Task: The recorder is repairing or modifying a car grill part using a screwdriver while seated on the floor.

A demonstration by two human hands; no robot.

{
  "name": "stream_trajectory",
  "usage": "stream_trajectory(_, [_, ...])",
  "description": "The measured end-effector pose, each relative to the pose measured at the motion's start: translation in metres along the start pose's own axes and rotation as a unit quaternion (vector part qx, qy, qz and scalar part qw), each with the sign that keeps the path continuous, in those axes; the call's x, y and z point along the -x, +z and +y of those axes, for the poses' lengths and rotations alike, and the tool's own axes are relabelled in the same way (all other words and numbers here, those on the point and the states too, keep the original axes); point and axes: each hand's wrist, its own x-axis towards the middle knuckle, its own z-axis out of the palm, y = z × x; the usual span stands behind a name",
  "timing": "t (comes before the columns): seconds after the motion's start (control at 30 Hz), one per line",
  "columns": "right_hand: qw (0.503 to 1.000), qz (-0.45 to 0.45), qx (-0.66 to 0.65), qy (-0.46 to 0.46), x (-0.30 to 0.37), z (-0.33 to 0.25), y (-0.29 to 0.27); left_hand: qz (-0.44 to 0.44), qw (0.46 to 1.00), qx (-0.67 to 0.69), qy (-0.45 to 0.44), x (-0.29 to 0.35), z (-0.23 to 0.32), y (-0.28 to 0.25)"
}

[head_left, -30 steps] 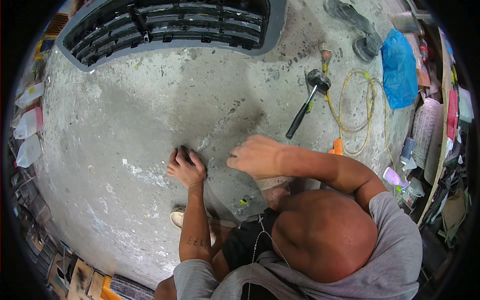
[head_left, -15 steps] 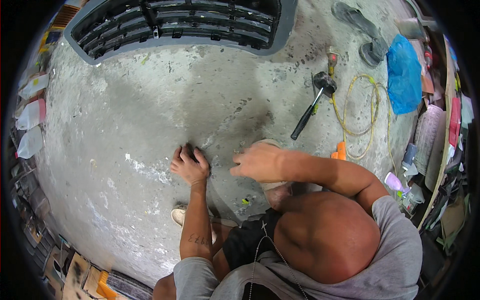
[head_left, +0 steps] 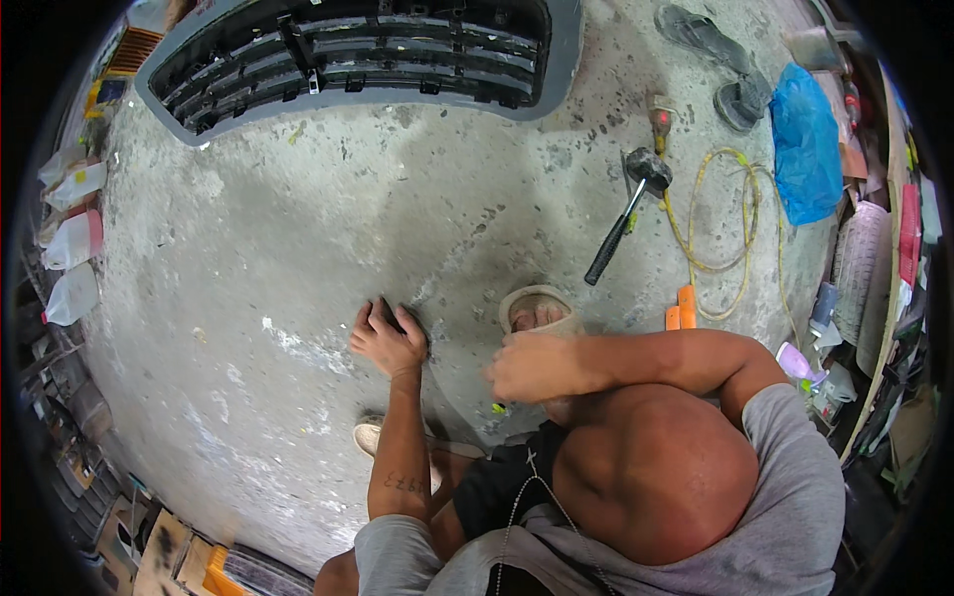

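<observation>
My left hand (head_left: pixel 390 343) rests low over the concrete floor, its fingers curled about a small black object (head_left: pixel 389 312) that is mostly covered by them. My right hand (head_left: pixel 532 369) is closed and slightly blurred, held just behind the toes of my right foot in a beige sandal (head_left: pixel 540 298). Whatever its fingers grip, if anything, is hidden. A tiny yellow-green scrap (head_left: pixel 499 408) lies on the floor beside that hand. Farther off to the right, a mallet (head_left: pixel 626 219) with a black head and black grip lies untouched.
A grey-framed black vehicle grille (head_left: pixel 358 74) lies at the far side. To the right are a coiled yellow hose (head_left: pixel 747 214), orange pieces (head_left: pixel 686 308), a blue plastic bag (head_left: pixel 805 144) and dark slippers (head_left: pixel 704 38). Plastic jugs (head_left: pixel 73 241) line the left edge.
My right hand has drawn back toward me, uncovering the sandal's toes. The left hand stays low at nearly the same floor spot, and the whole view has shifted slightly.
</observation>
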Motion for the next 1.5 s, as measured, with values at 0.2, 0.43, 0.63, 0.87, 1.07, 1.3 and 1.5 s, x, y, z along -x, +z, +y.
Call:
stream_trajectory(0.2, [0.983,-0.013,-0.157,-0.098,-0.002,0.014,-0.018,0.006,1.0,-0.011,-0.001,0.001,-0.002,0.0])
stream_trajectory(0.43, [0.967,0.025,-0.22,-0.122,-0.006,0.017,-0.007,0.002,1.0,-0.001,-0.006,0.0,0.0,-0.001])
stream_trajectory(0.63, [0.947,-0.041,-0.3,-0.108,-0.013,0.022,-0.009,-0.006,1.0,0.005,-0.014,0.0,0.0,-0.002])
stream_trajectory(0.87, [0.921,-0.026,-0.377,-0.09,-0.022,0.021,0.019,-0.002,1.0,-0.001,-0.015,0.002,0.0,0.0])
stream_trajectory(1.07, [0.927,-0.036,-0.364,-0.084,-0.03,0.024,0.021,-0.007,1.0,0.0,-0.018,0.0,0.001,-0.001])
stream_trajectory(1.3, [0.943,-0.145,-0.298,0.014,-0.023,0.034,0.047,0.0,1.0,0.014,-0.022,-0.001,0.003,-0.004])
stream_trajectory(1.5, [0.946,-0.192,-0.261,0.015,-0.025,0.037,0.033,-0.019,0.999,0.026,-0.025,-0.002,0.004,-0.007])
